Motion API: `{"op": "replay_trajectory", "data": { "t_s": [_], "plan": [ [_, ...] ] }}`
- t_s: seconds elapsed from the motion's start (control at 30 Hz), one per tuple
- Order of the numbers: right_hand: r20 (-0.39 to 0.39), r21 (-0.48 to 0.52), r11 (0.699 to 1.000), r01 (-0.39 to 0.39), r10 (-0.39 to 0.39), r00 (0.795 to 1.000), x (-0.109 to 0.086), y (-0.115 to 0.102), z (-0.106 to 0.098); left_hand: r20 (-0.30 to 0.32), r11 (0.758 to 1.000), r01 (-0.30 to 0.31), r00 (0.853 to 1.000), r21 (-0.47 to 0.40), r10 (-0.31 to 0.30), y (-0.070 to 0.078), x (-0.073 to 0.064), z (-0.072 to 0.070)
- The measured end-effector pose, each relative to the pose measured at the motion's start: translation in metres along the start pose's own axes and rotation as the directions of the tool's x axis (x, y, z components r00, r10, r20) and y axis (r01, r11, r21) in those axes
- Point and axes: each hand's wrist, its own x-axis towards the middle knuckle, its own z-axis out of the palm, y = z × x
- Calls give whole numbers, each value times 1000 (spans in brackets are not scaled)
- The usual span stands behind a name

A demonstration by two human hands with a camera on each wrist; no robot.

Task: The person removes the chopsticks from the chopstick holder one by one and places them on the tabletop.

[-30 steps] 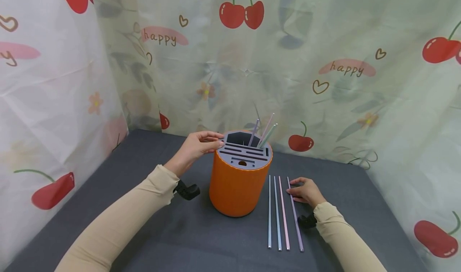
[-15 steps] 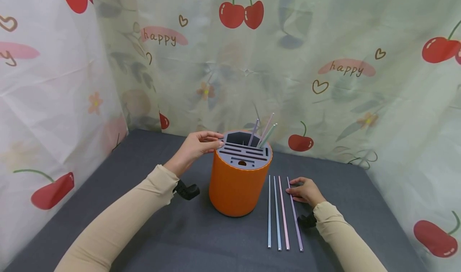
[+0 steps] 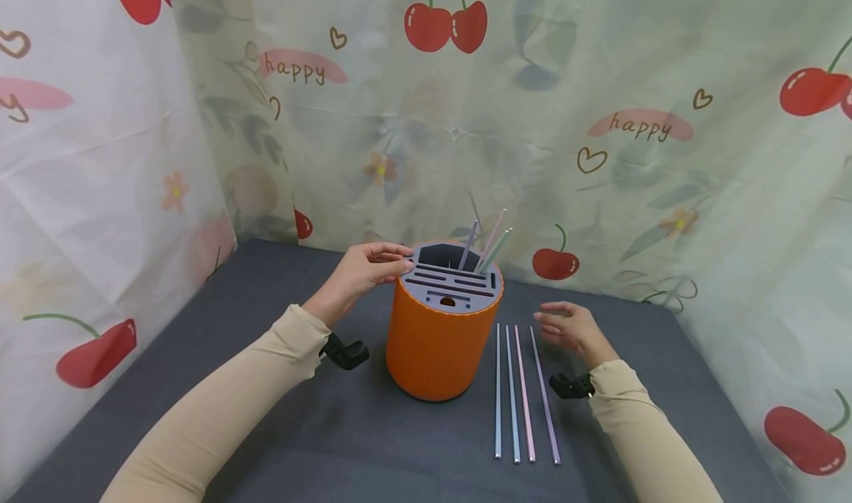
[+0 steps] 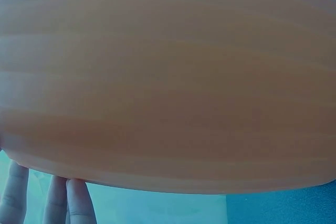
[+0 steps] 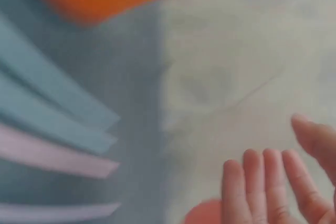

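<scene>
An orange knife and utensil holder [image 3: 434, 348] with a grey slotted top stands upright mid-table. My left hand [image 3: 362, 274] rests against its upper left rim, thumb and fingertips touching it; in the left wrist view, straight fingers [image 4: 52, 203] meet its wall [image 4: 173, 87]. Several thin metallic chopsticks stick up from the large opening, including a green one [image 3: 495, 248]. Right of the holder lie two blue chopsticks [image 3: 498, 392], a pink chopstick [image 3: 524, 392] and a purple chopstick [image 3: 546, 399], nearly parallel. My right hand [image 3: 571, 327] hovers beyond the purple one's far end, fingers extended and holding nothing.
Dark grey cloth covers the table [image 3: 319, 444]. A patterned curtain [image 3: 426, 140] with printed cherries closes off the back and both sides. Black wrist cameras sit below each hand, the left camera [image 3: 346, 352] close to the holder.
My right hand has let go of the purple chopstick and moved up, away from it. The chopstick stays on the table. My left hand and the holder have not moved.
</scene>
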Motion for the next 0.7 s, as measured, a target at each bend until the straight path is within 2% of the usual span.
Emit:
{"op": "replay_trajectory", "data": {
  "t_s": [0.07,0.17,0.3,0.4,0.53,0.63,0.7],
  "plan": [
    [44,123,986,115,-121,992,-7,-26,0,1,1000,1,1000,-5,-1,0,0,0],
    [63,292,920,262,-292,954,-21,-63,7,0,1000,-1,1000,-4,1,0,0,0],
    [48,442,815,375,-439,897,-42,-97,22,4,1000,-1,1000,-1,1,0,0,0],
    [54,483,766,424,-509,859,-53,-109,35,2,1000,-1,1000,-3,1,0,-1,0],
    [74,479,747,461,-558,827,-59,-114,50,0,1000,-3,1000,-8,3,1,-1,0],
    [91,466,760,453,-550,830,-61,-115,59,3,1000,-4,1000,-12,4,1,-1,0],
    [98,449,778,439,-532,841,-61,-115,64,4,1000,-6,1000,-13,6,0,0,0]
  ]
}}
